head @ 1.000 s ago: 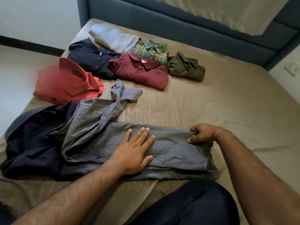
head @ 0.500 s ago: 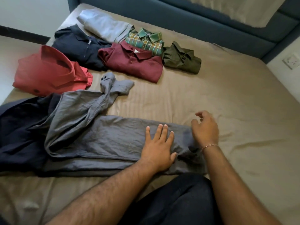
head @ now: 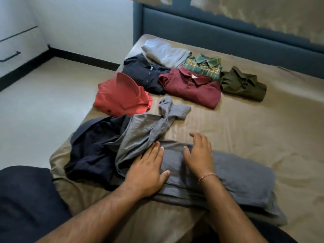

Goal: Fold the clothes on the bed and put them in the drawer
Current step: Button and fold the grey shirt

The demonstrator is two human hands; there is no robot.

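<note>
Where hands rest — plain grey shirt

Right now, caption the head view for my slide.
Both hands, left hand and right hand, press flat on the grey shirt beside six folded garments.

Cloth everywhere I look.
The grey shirt is matt, creased woven cotton; the bed sheet shows a faint satin sheen.

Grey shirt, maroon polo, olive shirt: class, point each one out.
Grey shirt (head: 236,172): head view, folded body.
Maroon polo (head: 191,88): head view, chest below the collar.
Olive shirt (head: 243,85): head view, folded front.
</note>
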